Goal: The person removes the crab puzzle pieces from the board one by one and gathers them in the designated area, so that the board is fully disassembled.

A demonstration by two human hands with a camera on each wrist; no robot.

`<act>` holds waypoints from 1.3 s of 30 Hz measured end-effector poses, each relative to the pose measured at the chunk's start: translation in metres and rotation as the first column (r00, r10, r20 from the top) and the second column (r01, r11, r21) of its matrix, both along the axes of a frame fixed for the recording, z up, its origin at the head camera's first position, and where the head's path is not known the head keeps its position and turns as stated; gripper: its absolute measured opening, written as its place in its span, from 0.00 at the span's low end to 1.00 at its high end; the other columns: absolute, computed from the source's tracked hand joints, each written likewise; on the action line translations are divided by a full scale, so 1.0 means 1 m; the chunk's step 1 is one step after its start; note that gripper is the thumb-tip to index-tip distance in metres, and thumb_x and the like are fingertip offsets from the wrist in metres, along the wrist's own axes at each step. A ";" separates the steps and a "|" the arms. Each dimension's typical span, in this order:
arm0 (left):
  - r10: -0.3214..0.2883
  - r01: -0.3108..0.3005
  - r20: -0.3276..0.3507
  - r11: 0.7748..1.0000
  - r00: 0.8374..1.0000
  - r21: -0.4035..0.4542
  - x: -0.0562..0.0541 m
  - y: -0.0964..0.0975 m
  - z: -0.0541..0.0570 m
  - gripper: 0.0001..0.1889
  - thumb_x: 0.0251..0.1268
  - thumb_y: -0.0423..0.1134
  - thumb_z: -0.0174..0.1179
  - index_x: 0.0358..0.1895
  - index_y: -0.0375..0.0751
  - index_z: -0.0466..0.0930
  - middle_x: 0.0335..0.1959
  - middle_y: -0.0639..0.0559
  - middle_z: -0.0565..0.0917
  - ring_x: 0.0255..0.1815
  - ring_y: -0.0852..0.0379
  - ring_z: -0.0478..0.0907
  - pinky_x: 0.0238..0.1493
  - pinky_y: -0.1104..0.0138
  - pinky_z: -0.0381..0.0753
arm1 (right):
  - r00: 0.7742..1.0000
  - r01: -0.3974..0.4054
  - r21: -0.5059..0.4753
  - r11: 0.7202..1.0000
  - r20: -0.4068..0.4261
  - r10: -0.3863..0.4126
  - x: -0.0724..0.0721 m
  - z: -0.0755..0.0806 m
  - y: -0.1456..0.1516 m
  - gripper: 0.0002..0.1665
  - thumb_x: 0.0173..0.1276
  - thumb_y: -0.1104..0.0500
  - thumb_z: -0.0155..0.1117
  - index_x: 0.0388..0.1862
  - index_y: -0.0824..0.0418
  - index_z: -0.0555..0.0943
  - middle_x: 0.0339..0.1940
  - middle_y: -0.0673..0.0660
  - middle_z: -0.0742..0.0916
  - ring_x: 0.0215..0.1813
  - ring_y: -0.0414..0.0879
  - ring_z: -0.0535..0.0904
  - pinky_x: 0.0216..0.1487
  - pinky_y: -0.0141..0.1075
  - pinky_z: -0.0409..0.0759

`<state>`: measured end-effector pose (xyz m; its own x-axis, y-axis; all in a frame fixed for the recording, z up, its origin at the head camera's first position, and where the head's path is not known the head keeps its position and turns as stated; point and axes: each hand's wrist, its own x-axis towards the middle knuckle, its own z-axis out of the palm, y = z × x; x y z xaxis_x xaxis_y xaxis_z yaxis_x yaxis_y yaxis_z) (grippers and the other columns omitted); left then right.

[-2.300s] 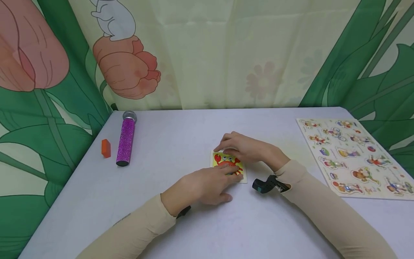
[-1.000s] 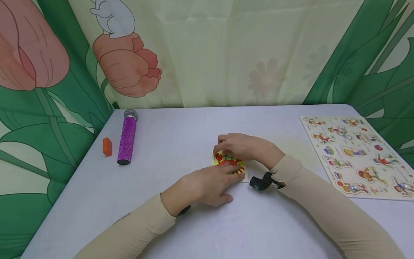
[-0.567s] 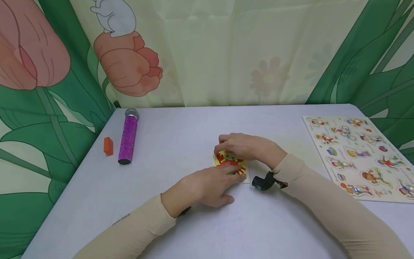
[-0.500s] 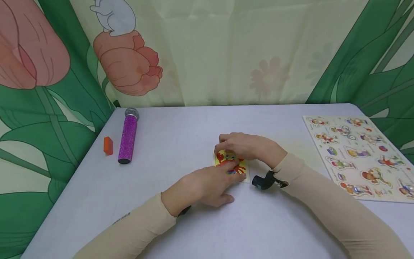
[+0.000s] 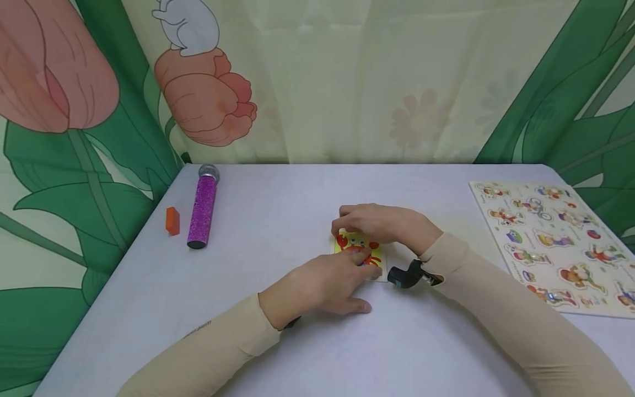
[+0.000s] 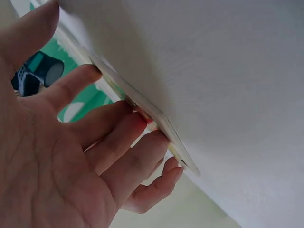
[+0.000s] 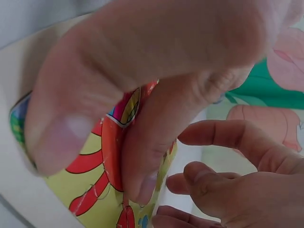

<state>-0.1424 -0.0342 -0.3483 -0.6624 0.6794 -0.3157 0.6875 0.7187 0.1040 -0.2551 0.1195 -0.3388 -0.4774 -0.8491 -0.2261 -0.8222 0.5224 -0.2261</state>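
A small square board [image 5: 342, 241] with a red crab on yellow and a pale border lies mid-table. My left hand [image 5: 329, 286] presses its lower part with nearly straight fingertips, the thumb spread out over the tablecloth. At the upper left corner, my right hand [image 5: 384, 223] grips the board's edge with bent fingers and thumb. Seen from the right wrist, left fingers [image 7: 156, 52] cover much of the crab picture [image 7: 90, 199], while the right hand [image 7: 256, 185] is at the far edge. From the left wrist, the board [image 6: 147, 111] appears almost edge-on under the left fingertips.
A purple glitter microphone [image 5: 202, 212] and an orange block [image 5: 172, 221] lie at the left. At the right is a large pale board [image 5: 533, 275] with several children's figures. A printed curtain [image 5: 337, 82] hangs behind the white table [image 5: 268, 204].
My right fingers have bunched closer over the board's upper left corner, covering more of it. The left hand's pressing finger is slightly more bent. The head view has turned a little left.
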 end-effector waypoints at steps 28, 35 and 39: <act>-0.016 0.010 -0.095 0.998 0.995 -0.056 0.000 0.007 0.001 0.33 0.69 0.69 0.57 0.71 0.60 0.68 0.81 0.44 0.59 0.80 0.47 0.55 0.72 0.57 0.71 | 0.997 0.020 -0.190 0.982 0.081 -0.004 -0.005 -0.004 0.013 0.11 0.79 0.62 0.57 0.50 0.47 0.82 0.47 0.46 0.81 0.49 0.43 0.78 0.57 0.43 0.78; -0.006 0.000 -0.093 0.998 0.996 -0.056 0.002 0.007 0.001 0.33 0.68 0.69 0.57 0.71 0.59 0.67 0.81 0.43 0.59 0.81 0.47 0.55 0.71 0.56 0.72 | 0.981 0.076 -0.243 0.967 0.193 -0.029 -0.007 -0.008 0.014 0.13 0.78 0.65 0.58 0.54 0.53 0.83 0.49 0.47 0.84 0.51 0.43 0.80 0.58 0.43 0.78; 0.001 -0.005 -0.084 0.998 0.996 -0.057 0.002 0.008 0.000 0.34 0.68 0.69 0.58 0.71 0.59 0.68 0.81 0.43 0.59 0.81 0.47 0.55 0.71 0.55 0.72 | 0.965 0.141 -0.267 0.953 0.252 -0.072 -0.009 -0.012 0.016 0.20 0.78 0.65 0.57 0.66 0.54 0.80 0.55 0.49 0.85 0.55 0.44 0.80 0.61 0.44 0.78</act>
<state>-0.1399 -0.0266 -0.3481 -0.6903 0.6599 -0.2969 0.6900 0.7238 0.0045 -0.2643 0.1352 -0.3503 -0.5301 -0.8416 -0.1036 -0.6701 0.4906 -0.5570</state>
